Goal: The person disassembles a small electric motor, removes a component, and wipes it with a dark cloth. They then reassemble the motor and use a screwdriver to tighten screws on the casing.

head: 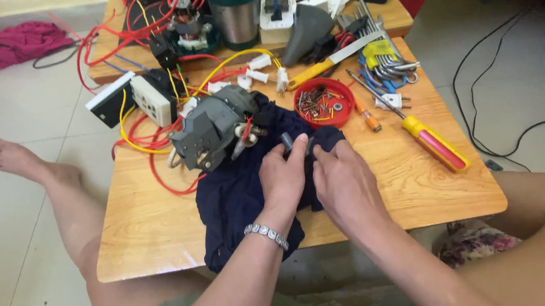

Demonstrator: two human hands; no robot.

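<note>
Head view: left hand (282,178) and right hand (345,183) are together pinching a small dark cylindrical part (287,141) over the navy cloth (237,200), grey motor housing (210,130) lying at ten o'clock.

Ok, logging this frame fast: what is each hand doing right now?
Left hand: closed, pinching a small dark part over the navy cloth.
Right hand: fingers curled on the same cloth; a grip on anything cannot be told.

Both hands together on a dark blue cloth (237,194): left hand (284,178) pinching a small grey part (287,141), right hand (345,180) touching beside it. Grey motor (213,128) just left.
</note>
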